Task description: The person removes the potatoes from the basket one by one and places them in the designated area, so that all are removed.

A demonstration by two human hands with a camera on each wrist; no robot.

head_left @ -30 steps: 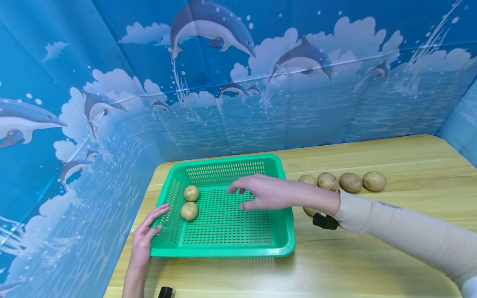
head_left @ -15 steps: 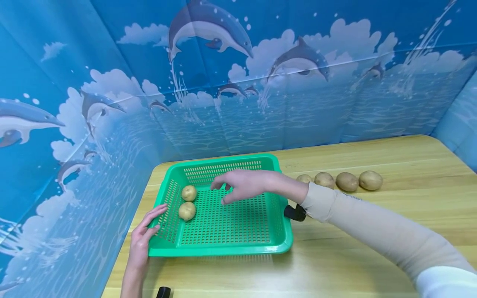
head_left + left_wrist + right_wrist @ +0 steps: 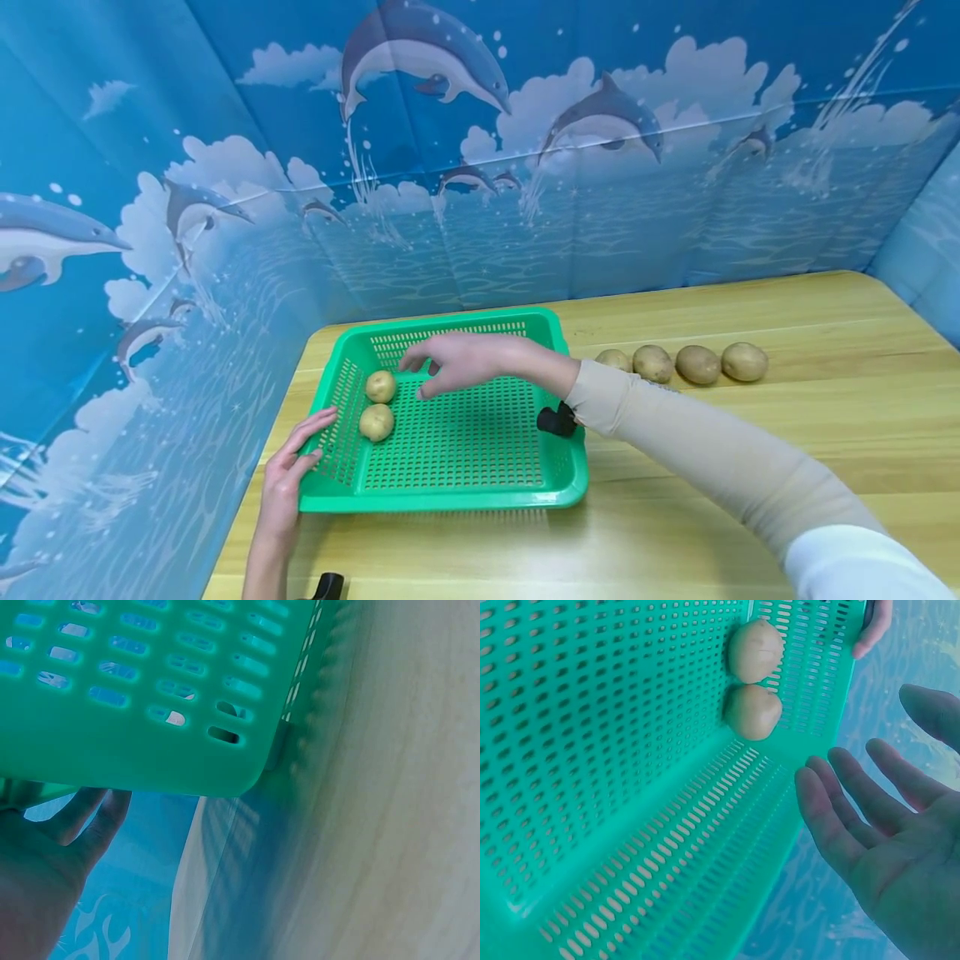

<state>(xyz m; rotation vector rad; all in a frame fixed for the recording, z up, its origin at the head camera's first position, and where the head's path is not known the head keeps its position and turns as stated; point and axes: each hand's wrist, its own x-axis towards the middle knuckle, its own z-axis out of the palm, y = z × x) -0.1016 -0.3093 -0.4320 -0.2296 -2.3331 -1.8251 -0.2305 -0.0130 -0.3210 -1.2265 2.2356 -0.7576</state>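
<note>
A green slotted plastic basket (image 3: 465,502) stands on the table, with one potato (image 3: 381,387) and a second potato (image 3: 377,422) side by side near its left wall. My left hand (image 3: 283,475) rests on the basket's left rim, its fingers fairly straight. Over the basket, to the right of these potatoes, hovers my right hand (image 3: 465,362); its fingers are spread and loosely bent, with nothing in them. The right wrist view shows the bare palm of that right hand (image 3: 907,840) apart from both potatoes.
Several more potatoes (image 3: 698,365) lie in a row on the wooden table (image 3: 720,433), right of the basket. A blue dolphin-print curtain (image 3: 465,217) hangs behind and to the left. A black wrist device (image 3: 557,419) sits under the right forearm.
My right hand has moved left across the basket toward the two potatoes, staying empty. The left hand has kept its place on the rim.
</note>
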